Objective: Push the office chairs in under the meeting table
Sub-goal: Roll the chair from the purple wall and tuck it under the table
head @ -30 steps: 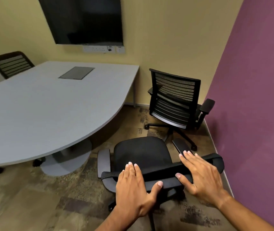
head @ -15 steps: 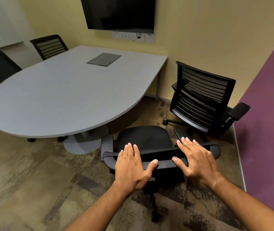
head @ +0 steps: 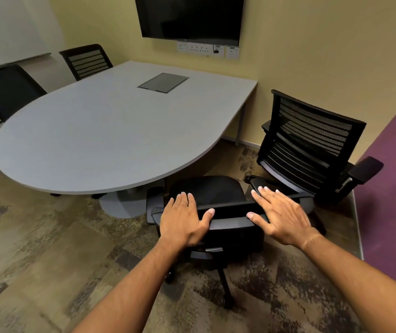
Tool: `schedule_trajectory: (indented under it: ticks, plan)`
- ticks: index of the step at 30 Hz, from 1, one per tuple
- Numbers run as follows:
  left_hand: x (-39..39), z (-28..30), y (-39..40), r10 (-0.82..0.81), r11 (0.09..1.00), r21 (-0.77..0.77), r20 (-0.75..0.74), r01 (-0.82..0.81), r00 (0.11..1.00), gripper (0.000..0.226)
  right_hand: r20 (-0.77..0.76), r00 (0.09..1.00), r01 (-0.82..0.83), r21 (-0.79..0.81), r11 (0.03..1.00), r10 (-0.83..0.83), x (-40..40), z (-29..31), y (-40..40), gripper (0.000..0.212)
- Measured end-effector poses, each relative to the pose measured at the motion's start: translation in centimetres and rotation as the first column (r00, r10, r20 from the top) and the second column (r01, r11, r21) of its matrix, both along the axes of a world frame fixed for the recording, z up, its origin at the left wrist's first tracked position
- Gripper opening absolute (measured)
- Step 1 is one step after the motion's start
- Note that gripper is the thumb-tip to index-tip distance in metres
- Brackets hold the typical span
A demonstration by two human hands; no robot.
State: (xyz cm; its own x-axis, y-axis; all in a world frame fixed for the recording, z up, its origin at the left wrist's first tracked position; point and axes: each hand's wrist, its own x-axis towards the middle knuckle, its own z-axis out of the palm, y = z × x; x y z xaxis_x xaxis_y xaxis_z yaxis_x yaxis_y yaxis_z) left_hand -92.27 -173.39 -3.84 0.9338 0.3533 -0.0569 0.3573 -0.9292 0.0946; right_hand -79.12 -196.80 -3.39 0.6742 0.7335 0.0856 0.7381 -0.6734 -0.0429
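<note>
While both hands lie flat on the top edge of the near chair, the left hand and right hand keep their fingers straight and spread, thumbs below the rail. Its seat sits just outside the surface rim. Beyond, a second chair stands well apart by the wall.

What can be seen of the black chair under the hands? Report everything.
The near chair is a black office chair seen from behind and above. It has a rounded fabric-like seat, a backrest whose top rail runs across, grey-black armrests and a wheeled star base on the carpet. It stands upright, facing the meeting table, its seat front at the table's curved edge, not yet under. The left hand and right hand rest flat on the top rail.
</note>
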Motion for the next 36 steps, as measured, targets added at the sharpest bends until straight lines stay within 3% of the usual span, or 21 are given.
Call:
schedule_trajectory:
  ticks: [9,16,36]
  plan:
    - [3.1,0.3,-0.4,0.15,0.988,0.051,-0.034,-0.148,0.988,0.082,-0.035,0.986,-0.165,-0.069,0.984,0.163,5.7,0.1,1.7,0.084]
    - [4.7,1.2,-3.8,0.3,0.954,0.045,-0.086,-0.297,0.95,0.059,-0.061,0.961,-0.271,-0.024,0.962,0.269,9.3,0.1,0.8,0.099]
    - [9.3,1.2,-10.6,0.538,0.843,0.056,-0.093,-0.535,0.838,0.061,0.048,0.923,-0.383,0.011,0.924,0.382,16.1,0.0,-1.6,0.085]
